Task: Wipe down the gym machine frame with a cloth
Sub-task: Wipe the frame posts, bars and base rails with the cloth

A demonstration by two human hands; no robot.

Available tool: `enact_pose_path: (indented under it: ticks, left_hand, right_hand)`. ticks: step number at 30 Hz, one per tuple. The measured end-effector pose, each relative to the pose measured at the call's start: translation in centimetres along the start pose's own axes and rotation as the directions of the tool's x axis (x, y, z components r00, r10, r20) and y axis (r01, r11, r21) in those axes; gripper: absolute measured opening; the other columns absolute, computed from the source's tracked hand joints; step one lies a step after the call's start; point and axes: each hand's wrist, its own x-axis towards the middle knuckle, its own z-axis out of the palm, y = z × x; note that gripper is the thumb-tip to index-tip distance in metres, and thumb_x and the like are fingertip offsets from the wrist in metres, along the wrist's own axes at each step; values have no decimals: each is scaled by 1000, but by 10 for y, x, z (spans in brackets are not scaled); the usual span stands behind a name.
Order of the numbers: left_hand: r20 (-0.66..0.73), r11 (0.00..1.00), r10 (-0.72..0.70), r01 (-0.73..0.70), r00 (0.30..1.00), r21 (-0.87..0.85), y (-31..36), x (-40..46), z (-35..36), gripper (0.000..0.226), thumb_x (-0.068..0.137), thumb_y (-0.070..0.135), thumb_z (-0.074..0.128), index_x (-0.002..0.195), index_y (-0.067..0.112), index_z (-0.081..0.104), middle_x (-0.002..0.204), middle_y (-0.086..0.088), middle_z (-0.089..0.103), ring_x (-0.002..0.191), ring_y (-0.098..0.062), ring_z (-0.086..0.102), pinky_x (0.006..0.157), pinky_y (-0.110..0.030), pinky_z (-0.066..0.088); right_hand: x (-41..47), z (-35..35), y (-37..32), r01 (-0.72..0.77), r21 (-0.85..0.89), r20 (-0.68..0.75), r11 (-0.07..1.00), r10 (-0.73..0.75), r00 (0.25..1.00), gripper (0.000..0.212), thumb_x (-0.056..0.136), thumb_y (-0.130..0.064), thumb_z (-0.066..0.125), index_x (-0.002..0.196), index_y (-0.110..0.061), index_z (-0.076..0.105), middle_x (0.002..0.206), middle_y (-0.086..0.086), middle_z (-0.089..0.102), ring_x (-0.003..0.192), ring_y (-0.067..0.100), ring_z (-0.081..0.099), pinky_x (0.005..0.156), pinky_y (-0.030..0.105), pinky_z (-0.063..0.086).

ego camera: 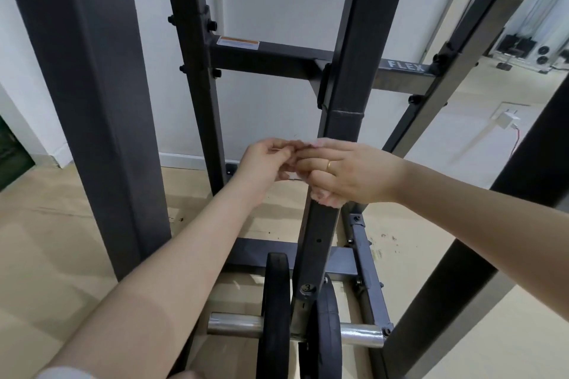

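Two bare forearms reach in from the bottom corners and meet at one upright post (345,71) of the dark gym frame. Counting from the left, four dark uprights are in view: a broad near one (92,95), a thinner one (197,77) behind it, the post the hands are on, and a slanted bar (455,280) at the far right.

The left hand (264,163) comes up from the lower left with the wrist bent, palm turned toward the post. Its fingers (284,148) are curled and bunched together, tips pinching at the edge of a pale cloth (326,198) right where they meet the other hand's fingertips.

The right hand (348,171) reaches across from the right, back of the hand up, a single gold ring (329,165) on one finger. Its fingers are curled around the post and clamped on the cloth, which is wrapped on the post under the palm. Only two scraps of cloth show: a pinkish-white fringe just below the knuckles and a sliver above the fingertips.

Above the fingers, one crossbar (271,60) joins the thinner upright to the post, with one orange-and-white label (237,42). Far below the fingers, two black weight plates (275,311) sit either side of the post on one chrome peg (234,324).

At the far right, beyond the right wrist, one white plug (506,119) sits in a wall socket.
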Motion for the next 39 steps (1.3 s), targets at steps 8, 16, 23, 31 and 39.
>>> enact_pose_path:
  ticks: [8,16,23,31,39]
  left_hand:
    - [-28,989,-114,116,993,93,-19,3,13,25,98,3,41,108,20,57,100,1,63,88,-12,62,80,-24,50]
    - [243,993,-10,-19,970,118,-75,-30,16,44,93,-2,48,123,31,48,114,15,59,104,7,54,90,-9,43]
    - [164,989,47,-69,985,132,-101,-28,18,33,88,11,63,110,35,55,108,18,62,104,7,56,91,-12,44]
    - [135,996,65,-73,989,59,-116,-36,23,51,87,-2,60,109,44,52,119,21,57,115,9,50,102,-17,38]
    - [145,953,-50,3,988,303,-123,-43,11,52,85,21,68,133,24,48,127,6,55,109,-6,53,86,-17,40]
  right_hand:
    - [7,-14,18,-216,-163,-39,963,213,976,32,84,-9,61,114,-14,70,132,10,60,133,33,44,114,48,30]
    - [0,12,0,-78,-281,13,957,85,996,29,97,-25,44,102,-17,72,113,4,68,123,28,54,112,44,29]
    - [-1,54,-50,-269,-185,-224,945,226,948,24,96,-16,52,94,-6,74,101,9,69,115,28,57,114,42,32]
    - [1,56,-32,-468,-206,-484,860,326,812,17,93,-11,62,105,-11,74,112,6,70,124,28,54,109,40,37]
    - [-4,61,-51,-341,-200,-297,919,274,915,20,95,-14,57,108,-11,73,114,7,69,123,28,55,113,40,33]
